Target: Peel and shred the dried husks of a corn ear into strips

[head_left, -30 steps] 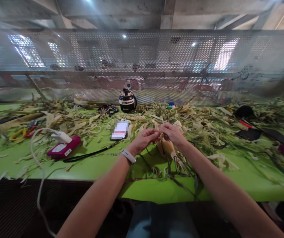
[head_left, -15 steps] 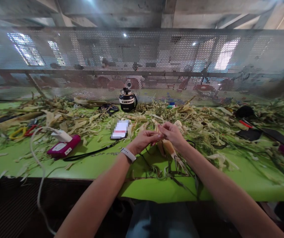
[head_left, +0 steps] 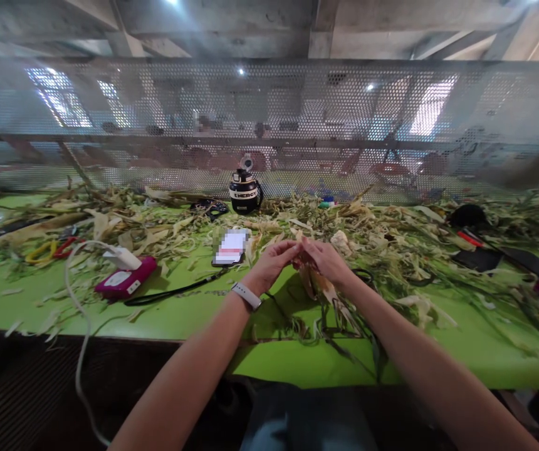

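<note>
Both of my hands meet over the green table (head_left: 166, 322), fingertips together. My left hand (head_left: 269, 268), with a pale watch band on its wrist, is closed in a pinch. Opposite it, my right hand (head_left: 326, 262) is also pinched shut. Between and below the fingers is a pale dried corn husk (head_left: 328, 292), its strips spreading toward the table edge. The fingers hide the exact spot they grip. A phone (head_left: 230, 247) with a lit screen lies just beyond my left hand.
Loose husk strips (head_left: 392, 228) cover the table's back and right. A black bottle (head_left: 244, 195) stands before a perforated metal screen (head_left: 288, 106). At left are a magenta power adapter (head_left: 126, 279) with a white cable and yellow-handled scissors (head_left: 41, 252). Black straps lie nearby.
My fingertips have drawn closer together, with the right hand a little lower and flatter over the husk. The whole view has shifted slightly.
</note>
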Demonstrator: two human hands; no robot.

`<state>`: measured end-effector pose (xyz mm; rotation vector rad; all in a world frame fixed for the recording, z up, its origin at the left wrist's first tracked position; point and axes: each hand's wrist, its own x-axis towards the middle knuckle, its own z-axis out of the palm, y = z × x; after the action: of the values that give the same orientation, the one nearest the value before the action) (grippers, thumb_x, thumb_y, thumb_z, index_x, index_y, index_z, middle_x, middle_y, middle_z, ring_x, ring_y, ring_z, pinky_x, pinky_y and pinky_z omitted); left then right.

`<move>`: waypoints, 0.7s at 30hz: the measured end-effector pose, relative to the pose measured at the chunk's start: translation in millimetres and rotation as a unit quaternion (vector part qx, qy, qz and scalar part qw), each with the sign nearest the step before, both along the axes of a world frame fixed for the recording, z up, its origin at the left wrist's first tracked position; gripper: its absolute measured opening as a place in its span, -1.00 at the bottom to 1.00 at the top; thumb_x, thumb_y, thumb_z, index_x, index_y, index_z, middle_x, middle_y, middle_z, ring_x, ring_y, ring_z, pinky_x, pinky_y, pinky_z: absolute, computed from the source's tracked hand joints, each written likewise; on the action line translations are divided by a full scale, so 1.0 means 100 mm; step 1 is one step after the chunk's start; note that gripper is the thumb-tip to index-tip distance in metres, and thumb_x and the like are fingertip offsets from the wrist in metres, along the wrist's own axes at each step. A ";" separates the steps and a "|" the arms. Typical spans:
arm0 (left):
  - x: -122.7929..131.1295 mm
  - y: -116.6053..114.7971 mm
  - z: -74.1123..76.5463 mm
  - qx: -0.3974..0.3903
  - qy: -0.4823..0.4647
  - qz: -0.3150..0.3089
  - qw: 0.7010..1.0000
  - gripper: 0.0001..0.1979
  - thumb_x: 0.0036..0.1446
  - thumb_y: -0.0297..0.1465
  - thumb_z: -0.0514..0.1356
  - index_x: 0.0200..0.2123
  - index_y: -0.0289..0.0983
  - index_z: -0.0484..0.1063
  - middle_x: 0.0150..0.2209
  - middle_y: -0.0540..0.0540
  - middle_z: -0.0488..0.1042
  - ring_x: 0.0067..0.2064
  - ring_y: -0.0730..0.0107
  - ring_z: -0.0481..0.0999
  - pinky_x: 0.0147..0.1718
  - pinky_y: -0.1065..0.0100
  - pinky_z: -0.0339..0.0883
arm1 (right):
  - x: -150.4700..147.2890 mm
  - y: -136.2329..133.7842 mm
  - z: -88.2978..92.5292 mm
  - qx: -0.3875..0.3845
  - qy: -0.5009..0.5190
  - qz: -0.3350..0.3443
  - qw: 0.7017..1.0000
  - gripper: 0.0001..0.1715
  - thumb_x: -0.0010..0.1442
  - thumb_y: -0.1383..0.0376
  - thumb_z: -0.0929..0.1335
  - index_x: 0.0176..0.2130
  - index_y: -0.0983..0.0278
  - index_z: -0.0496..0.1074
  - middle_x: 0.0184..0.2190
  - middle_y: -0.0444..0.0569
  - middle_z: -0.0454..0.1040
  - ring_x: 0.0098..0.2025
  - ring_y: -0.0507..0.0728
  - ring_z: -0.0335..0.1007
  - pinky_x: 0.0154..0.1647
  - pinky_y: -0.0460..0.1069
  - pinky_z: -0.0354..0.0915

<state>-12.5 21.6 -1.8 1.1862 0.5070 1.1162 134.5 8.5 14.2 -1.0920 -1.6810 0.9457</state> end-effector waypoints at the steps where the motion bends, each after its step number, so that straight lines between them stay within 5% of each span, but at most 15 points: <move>1: 0.00 0.00 0.00 0.008 -0.001 0.008 1.000 -0.70 -0.17 -0.25 0.37 -0.38 -0.33 0.48 -0.53 0.05 0.43 -0.53 0.61 0.34 -0.51 0.49 0.20 | -0.02 0.00 -0.01 0.013 0.004 0.008 1.000 -0.38 0.05 -0.21 0.20 -0.56 0.26 0.26 -0.70 -0.23 0.12 -0.65 -0.05 -0.07 -0.66 -0.09 -0.13; 6: 0.02 0.00 0.00 0.002 -0.002 0.023 1.000 -0.69 -0.17 -0.27 0.37 -0.36 -0.32 0.45 -0.55 0.07 0.41 -0.53 0.60 0.34 -0.51 0.49 0.20 | -0.05 -0.01 -0.01 0.010 0.043 0.004 0.999 -0.48 0.06 -0.13 0.23 -0.54 0.25 0.23 -0.69 -0.24 0.10 -0.64 -0.04 -0.09 -0.65 -0.08 -0.12; 12: -0.01 -0.04 0.06 -0.103 -0.031 0.038 0.994 -0.71 -0.19 -0.26 0.37 -0.41 -0.31 0.45 -0.47 0.02 0.47 -0.50 0.51 0.43 -0.41 0.38 0.32 | -0.01 -0.03 0.02 -0.041 0.040 -0.003 0.998 -0.66 0.12 0.07 0.23 -0.53 0.23 0.20 -0.67 -0.22 0.15 -0.63 -0.02 0.01 -0.63 -0.09 -0.04; 21: -0.01 0.00 0.01 -0.080 -0.010 0.051 0.995 -0.65 -0.34 -0.34 0.43 -0.42 -0.34 0.47 -0.53 0.02 0.48 -0.51 0.55 0.39 -0.46 0.43 0.24 | 0.00 0.05 -0.08 0.018 -0.033 0.009 0.999 -0.67 0.15 0.12 0.17 -0.54 0.23 0.17 -0.67 -0.23 0.11 -0.62 -0.03 -0.02 -0.60 -0.09 -0.03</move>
<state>-13.6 21.9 -0.9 1.0182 0.6352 1.1506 134.3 13.4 6.4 -1.0961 -1.7574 0.8972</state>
